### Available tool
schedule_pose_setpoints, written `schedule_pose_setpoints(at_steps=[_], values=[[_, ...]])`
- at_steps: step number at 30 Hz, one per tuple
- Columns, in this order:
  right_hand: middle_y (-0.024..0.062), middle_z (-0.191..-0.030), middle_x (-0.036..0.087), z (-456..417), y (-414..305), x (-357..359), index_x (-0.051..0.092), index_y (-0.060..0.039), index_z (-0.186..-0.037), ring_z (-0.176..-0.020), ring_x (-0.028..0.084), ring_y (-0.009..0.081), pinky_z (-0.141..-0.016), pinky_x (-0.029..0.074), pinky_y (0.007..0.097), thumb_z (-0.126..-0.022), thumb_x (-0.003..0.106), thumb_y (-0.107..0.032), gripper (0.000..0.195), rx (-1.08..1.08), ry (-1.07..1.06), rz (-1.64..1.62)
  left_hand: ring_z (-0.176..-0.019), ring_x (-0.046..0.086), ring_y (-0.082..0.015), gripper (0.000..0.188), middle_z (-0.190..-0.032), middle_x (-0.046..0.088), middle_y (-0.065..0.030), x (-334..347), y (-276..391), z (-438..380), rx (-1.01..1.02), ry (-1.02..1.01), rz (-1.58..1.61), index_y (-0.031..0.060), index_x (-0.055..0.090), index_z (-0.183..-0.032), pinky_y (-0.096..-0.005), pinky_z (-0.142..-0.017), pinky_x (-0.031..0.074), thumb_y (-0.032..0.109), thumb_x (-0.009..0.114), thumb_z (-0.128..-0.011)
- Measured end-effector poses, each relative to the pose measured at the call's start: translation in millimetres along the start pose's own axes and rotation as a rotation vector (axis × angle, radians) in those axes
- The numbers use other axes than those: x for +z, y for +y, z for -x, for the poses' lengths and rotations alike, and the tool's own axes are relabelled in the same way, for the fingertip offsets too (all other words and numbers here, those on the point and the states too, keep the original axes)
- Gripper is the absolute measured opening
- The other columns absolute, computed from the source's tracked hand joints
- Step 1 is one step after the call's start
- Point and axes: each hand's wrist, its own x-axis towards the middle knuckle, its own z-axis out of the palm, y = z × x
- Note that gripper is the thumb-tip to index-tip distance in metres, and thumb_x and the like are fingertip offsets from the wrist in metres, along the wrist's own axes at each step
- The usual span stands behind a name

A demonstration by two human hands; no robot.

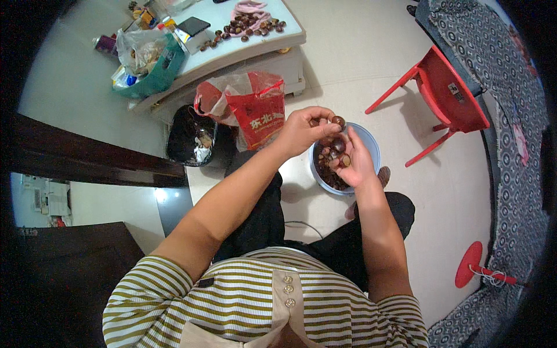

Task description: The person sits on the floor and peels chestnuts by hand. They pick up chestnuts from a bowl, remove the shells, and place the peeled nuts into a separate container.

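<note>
Over a light blue plastic bucket [372,141], my left hand [307,129] pinches a glossy brown chestnut [338,122] between thumb and fingers. Part of another brown nut shows under its curled fingers. Close beside it, my right hand [361,163] is cupped palm up around several chestnuts [338,145], one showing its pale base. Below both hands, the bucket holds a heap of dark brown chestnuts [324,167], partly hidden by the hands. The bucket stands on the floor in front of my feet.
Left of the bucket are a red printed plastic bag [256,115] and a black-lined bin [178,135]. A white table [226,52] carries loose chestnuts [248,26], a pink cloth [248,6] and a green basket [174,58]. A red plastic chair [457,87] stands right, beside a patterned sofa [518,130].
</note>
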Motion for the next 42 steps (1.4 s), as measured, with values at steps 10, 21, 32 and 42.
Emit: schedule_pose_setpoints(at_steps=[10,21,32,42], values=[[0.0061,-0.094,0.062,-6,3,0,0.057,-0.0080,-0.107,-0.077,0.055,0.0140,-0.054,0.039,0.0215,-0.093,0.038,-0.047,0.046,0.001,0.013,-0.001,-0.071,0.053,-0.0052,0.020,-0.083,0.062,0.0003,-7,6,-1,0.018,0.154,0.077,0.0013,0.063,-0.094,-0.0190,-0.061,0.043,0.015,0.068,-0.081],[0.0081,-0.089,0.063,-5,2,3,0.056,-0.0050,-0.102,-0.074,0.056,0.0148,-0.053,0.040,0.0235,-0.096,0.034,-0.041,0.043,0.015,0.014,-0.010,-0.053,0.041,-0.0065,0.027,-0.064,0.051,0.0038,-161,50,-81,-0.013,0.700,-0.173,0.0073,0.066,-0.088,-0.0228,-0.046,0.033,0.033,0.067,-0.082],[0.0075,-0.086,0.062,-8,-6,8,0.057,-0.0054,-0.100,-0.072,0.056,0.0150,-0.048,0.043,0.0223,-0.098,0.030,-0.037,0.042,0.016,0.118,0.025,-0.042,0.025,-0.0042,0.024,-0.058,0.039,0.0056,-308,20,-147,-0.087,0.711,0.527,0.0118,0.055,-0.071,-0.0197,-0.038,0.020,0.029,0.070,-0.081],[0.0072,-0.083,0.063,-16,-7,20,0.059,-0.0056,-0.096,-0.071,0.059,0.0143,-0.047,0.044,0.0226,-0.096,0.035,-0.036,0.038,0.086,0.234,0.099,-0.041,0.030,-0.0068,0.024,-0.058,0.042,0.0045,-330,5,-154,-0.158,0.821,-0.058,0.0083,0.062,-0.075,-0.0245,-0.037,0.022,0.029,0.073,-0.076]])
